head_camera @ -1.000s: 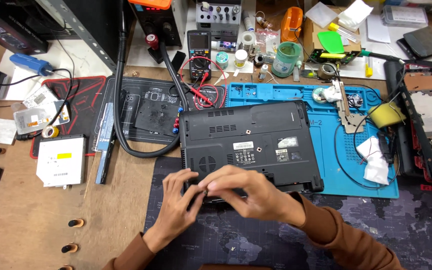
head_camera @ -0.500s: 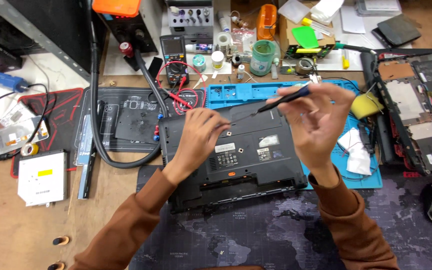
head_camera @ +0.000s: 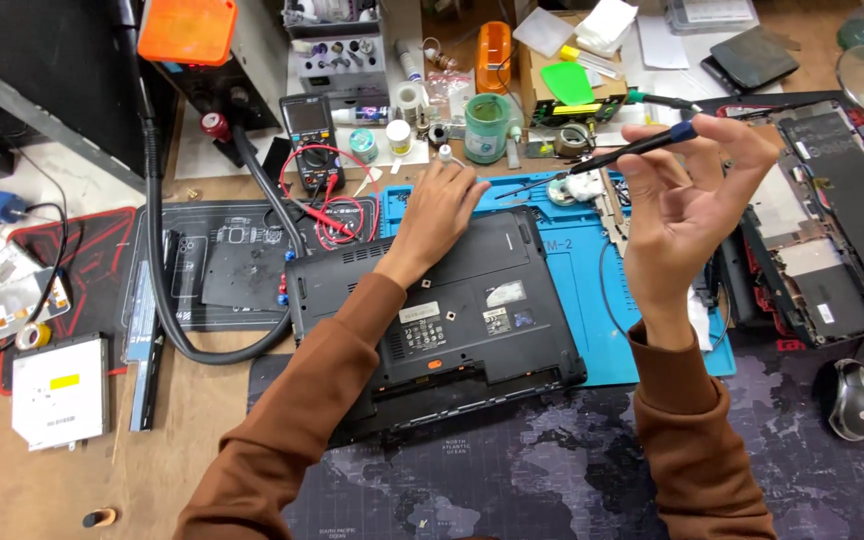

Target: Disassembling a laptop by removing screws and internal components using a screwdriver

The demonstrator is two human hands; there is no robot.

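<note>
**Screwdriver lifted, left hand forward at the laptop's far edge**

Since a second ago both hands have left the near edge of the overturned black laptop (head_camera: 442, 320), where they were bunched together: the left hand (head_camera: 439, 215) now reaches to the far edge of the case, and the right hand (head_camera: 687, 190) has risen clear of it to the right.

The right fingers (head_camera: 652, 165) pinch a slim dark screwdriver (head_camera: 642, 147) with a blue end, held almost level in the air with its tip pointing left, above the blue mat (head_camera: 592, 300). Raised like this, the tool seems to be getting re-gripped rather than used; the tip touches nothing.

The left fingers (head_camera: 467, 185) lie loosely curled, their tips at the seam between laptop edge and mat. Whether they pinch something small there cannot be told. The palm rests on the laptop, which probably steadies it.

The laptop lies base up, partly on the blue mat and partly on the dark map-printed mat (head_camera: 512, 480), so its underside is exposed.

Beyond the left fingertips stands a green cup (head_camera: 486, 128); its contents do not show. Farther back, a grey rack (head_camera: 339, 55) holds upright bits or small tools. Right of the right hand lies an opened laptop shell (head_camera: 832, 230), its inside exposed.
</note>
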